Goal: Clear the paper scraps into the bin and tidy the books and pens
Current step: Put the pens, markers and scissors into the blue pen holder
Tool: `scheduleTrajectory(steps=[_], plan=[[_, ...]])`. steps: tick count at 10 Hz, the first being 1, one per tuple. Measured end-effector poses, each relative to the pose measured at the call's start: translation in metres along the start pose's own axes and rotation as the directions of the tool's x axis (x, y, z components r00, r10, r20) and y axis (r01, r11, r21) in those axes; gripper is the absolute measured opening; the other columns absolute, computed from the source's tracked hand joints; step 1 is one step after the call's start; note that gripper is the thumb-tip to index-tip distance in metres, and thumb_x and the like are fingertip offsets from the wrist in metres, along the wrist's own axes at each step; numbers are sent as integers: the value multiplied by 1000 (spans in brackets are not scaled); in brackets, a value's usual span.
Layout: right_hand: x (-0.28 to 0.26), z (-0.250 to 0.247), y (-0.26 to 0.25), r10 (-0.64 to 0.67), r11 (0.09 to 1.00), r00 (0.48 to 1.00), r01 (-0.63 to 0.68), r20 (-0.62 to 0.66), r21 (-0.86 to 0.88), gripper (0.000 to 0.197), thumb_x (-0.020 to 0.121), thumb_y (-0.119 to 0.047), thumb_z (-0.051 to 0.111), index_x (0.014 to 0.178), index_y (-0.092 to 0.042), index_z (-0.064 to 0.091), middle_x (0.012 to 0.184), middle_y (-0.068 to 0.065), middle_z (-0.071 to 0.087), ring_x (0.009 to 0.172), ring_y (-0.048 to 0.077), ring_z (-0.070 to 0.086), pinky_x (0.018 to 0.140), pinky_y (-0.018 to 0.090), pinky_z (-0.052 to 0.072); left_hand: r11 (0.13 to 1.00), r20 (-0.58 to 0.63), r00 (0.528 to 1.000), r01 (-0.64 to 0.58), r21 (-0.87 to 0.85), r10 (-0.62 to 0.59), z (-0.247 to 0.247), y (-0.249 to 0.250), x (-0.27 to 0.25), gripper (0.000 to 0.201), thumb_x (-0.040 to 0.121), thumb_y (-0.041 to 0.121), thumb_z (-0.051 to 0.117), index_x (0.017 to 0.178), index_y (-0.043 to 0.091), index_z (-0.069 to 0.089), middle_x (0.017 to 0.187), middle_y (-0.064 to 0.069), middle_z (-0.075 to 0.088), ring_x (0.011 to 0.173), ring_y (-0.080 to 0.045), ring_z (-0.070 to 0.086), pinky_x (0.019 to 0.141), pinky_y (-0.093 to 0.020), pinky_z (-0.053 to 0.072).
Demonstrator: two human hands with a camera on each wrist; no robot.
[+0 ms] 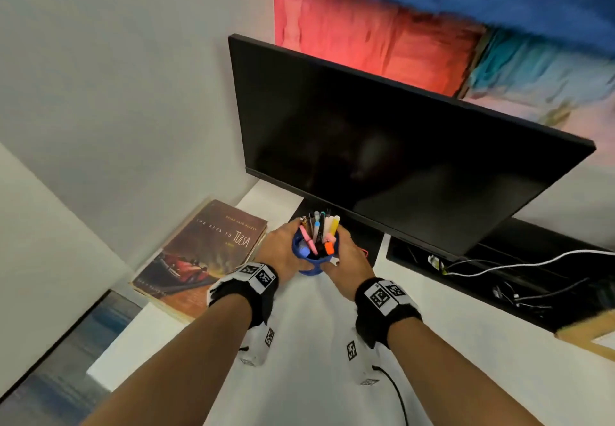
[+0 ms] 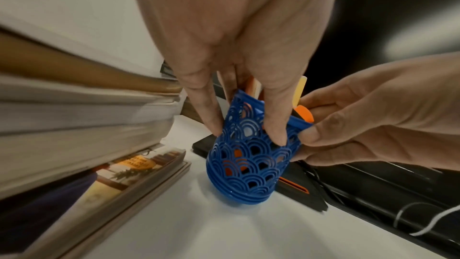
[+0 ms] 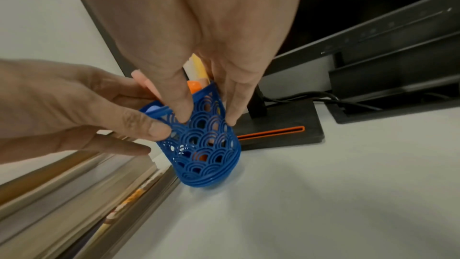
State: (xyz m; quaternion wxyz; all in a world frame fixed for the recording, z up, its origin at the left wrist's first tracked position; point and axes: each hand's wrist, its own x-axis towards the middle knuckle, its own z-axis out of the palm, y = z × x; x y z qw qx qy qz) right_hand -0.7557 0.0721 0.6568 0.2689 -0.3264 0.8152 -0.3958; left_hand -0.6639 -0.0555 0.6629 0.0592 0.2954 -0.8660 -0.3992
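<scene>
A blue lattice pen cup [image 1: 311, 267] full of coloured pens and markers [image 1: 322, 230] is at the white desk [image 1: 309, 385], just right of a stack of books [image 1: 206, 256]. My left hand [image 1: 283, 247] grips its left side and my right hand [image 1: 346, 254] grips its right side. In the left wrist view my fingertips [image 2: 276, 135] press into the cup [image 2: 248, 170] wall, with the books [image 2: 87, 121] close on the left. In the right wrist view my fingers [image 3: 183, 109] pinch the cup [image 3: 206, 157] near the rim. No paper scraps or bin show.
A black monitor [image 1: 399, 146] stands right behind the cup, its stand base [image 3: 281, 125] touching distance away. A black cable tray [image 1: 506, 279] with a white cable [image 1: 532, 262] runs to the right. The desk's left edge [image 1: 109, 355] drops off beyond the books.
</scene>
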Motion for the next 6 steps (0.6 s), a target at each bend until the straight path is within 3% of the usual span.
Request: scheduleTrajectory(steps=[1,2,3,4,5,6], plan=[[15,5,8,30,999,998,-31,50,18,60,88,-11,61,138,-30,34,126,-4,57,116,14,54,98,32,46,998,-15,998,63,1,-63,8,-14,13,65,64,20,85,121,26,54,114,5,65,101,-15,62,90,-25,48],[19,9,12,64,998,996,-66,69,18,57,90,-7,58,139,-24,34,130,-2,54,111,11,53,89,23,43,995,-49,994,98,-29,-99,13,-22,14,62,63,24,83,117,32,53,108,10,66,97,-11,63,91,-28,51],[19,10,18,76,996,994,-79,84,32,60,90,-7,58,142,-23,32,139,-1,50,120,17,55,93,26,47,990,-68,989,132,-51,-135,13,-25,10,62,68,12,79,121,25,51,110,8,65,94,-10,61,86,-23,48],[13,9,20,82,996,988,-86,130,23,64,91,-11,58,146,-27,27,148,-4,42,122,19,55,98,31,48,980,-64,981,177,-95,-183,13,-23,-1,69,68,11,79,127,26,49,122,5,64,104,-15,63,92,-31,52],[8,9,17,93,996,987,-91,132,-22,67,91,-16,60,148,-27,25,150,-4,39,127,19,52,101,32,44,969,-75,970,220,-111,-229,14,-22,-10,72,70,17,80,133,23,45,128,2,60,115,-17,60,96,-30,50],[-4,11,14,104,988,993,-97,54,-123,64,89,-23,62,145,-22,30,147,2,42,129,22,48,107,38,41,964,-118,957,264,-18,-265,9,-22,-30,74,73,31,77,137,20,42,133,0,57,120,-19,57,100,-35,48]])
